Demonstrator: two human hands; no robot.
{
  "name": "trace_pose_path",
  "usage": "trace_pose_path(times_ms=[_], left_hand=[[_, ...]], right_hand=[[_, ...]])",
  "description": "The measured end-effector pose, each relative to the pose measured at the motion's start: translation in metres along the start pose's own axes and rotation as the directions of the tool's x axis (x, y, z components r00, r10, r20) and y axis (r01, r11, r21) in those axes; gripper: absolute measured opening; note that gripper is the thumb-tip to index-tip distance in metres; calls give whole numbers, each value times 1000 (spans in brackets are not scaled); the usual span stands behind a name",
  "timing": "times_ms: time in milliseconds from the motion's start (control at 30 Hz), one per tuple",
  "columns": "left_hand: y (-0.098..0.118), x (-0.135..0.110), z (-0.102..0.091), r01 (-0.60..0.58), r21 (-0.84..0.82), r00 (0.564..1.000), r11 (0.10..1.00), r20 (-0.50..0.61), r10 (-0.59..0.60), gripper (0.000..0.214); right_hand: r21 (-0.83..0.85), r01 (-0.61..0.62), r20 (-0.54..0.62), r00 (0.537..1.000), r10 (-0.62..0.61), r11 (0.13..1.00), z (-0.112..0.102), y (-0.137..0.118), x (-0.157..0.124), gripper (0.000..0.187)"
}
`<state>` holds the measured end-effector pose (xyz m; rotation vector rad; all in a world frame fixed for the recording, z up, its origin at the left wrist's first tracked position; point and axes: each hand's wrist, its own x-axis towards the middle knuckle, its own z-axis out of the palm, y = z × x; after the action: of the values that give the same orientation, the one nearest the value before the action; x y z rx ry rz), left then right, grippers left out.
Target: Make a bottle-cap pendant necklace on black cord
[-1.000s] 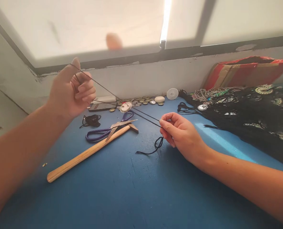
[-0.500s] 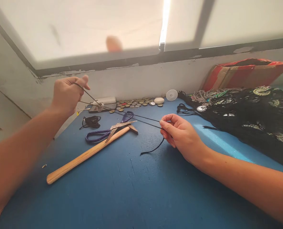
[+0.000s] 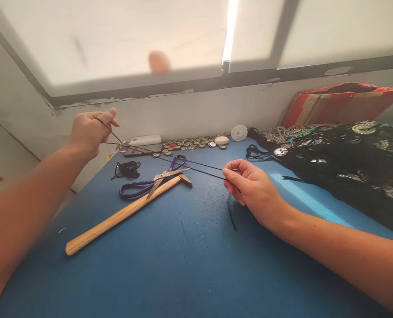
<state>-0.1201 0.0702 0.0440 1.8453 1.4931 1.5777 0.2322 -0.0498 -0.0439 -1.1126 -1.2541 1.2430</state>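
A black cord [image 3: 206, 173] runs taut in two strands between my hands. At the upper left my left hand [image 3: 89, 131] is closed, with the cord looped round its fingers. My right hand [image 3: 247, 179] pinches the other end between thumb and fingers, and a loose tail hangs below it. Near my left hand a small, thin light-coloured piece [image 3: 121, 145] sits on the strands, seen edge-on and too blurred to name. Below the cord, scissors [image 3: 137, 189] with blue handles lie across a hammer [image 3: 117, 218] with a wooden handle.
Along the wall lie several bottle caps [image 3: 196, 143], a phone [image 3: 140, 150], a white oval piece [image 3: 221, 140] and a clear disc [image 3: 239, 133]. A black cord bundle [image 3: 126, 169] rests at left. Black fabric with shiny discs [image 3: 349, 154] covers the right, before a red-striped box [image 3: 335, 106].
My left hand has moved slightly left and down. The piece on the cord has shifted left and now looks thin. The tail under my right hand has swung right.
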Motion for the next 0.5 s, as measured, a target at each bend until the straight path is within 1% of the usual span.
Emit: trace_pose_path(times_ms=[33, 100, 133, 167, 233, 300, 333, 367, 433, 467, 500], left_hand=[[-2, -3, -3, -79, 111, 994, 991, -61, 87, 33], [-6, -6, -10, -208, 364, 950, 908, -147, 276, 30], [-8, -6, -14, -232, 408, 931, 883, -169, 323, 31], [-9, -5, -17, -230, 368, 932, 901, -183, 312, 32], [-9, 3, -22, -153, 119, 971, 981, -166, 172, 36], [-9, 14, -27, -37, -112, 998, 993, -52, 31, 40], [-8, 20, -29, 22, -183, 999, 983, 27, -17, 40], [-8, 25, -31, 88, -261, 992, 961, 115, -60, 40], [-8, 29, -34, 205, -368, 960, 907, 257, -113, 38], [-8, 28, -34, 242, -368, 945, 898, 298, -132, 38], [-8, 25, -33, 255, -319, 936, 913, 318, -150, 41]], right_hand=[[-1, 0, 4, 1000, 0, 1000, 0, 1, 0, 19], [0, 1, 14, 1000, -1, 1000, 0, 2, 1, 20], [1, 3, 17, 1000, -3, 1000, 0, 2, 1, 20], [2, 6, 19, 1000, -6, 1000, 0, 2, 1, 20], [2, 10, 22, 1000, -10, 1000, 1, 2, 1, 21], [1, 9, 29, 1000, -9, 1000, 1, 1, 0, 21], [0, 6, 33, 999, -6, 1000, 1, 1, -1, 20], [-2, 4, 35, 999, -4, 1000, 1, 0, -1, 20], [-5, 6, 26, 1000, -6, 1000, 0, 0, -1, 19], [-6, 8, 20, 1000, -8, 1000, 0, 0, 0, 19], [-6, 10, 14, 1000, -10, 1000, -1, -1, 0, 19]])
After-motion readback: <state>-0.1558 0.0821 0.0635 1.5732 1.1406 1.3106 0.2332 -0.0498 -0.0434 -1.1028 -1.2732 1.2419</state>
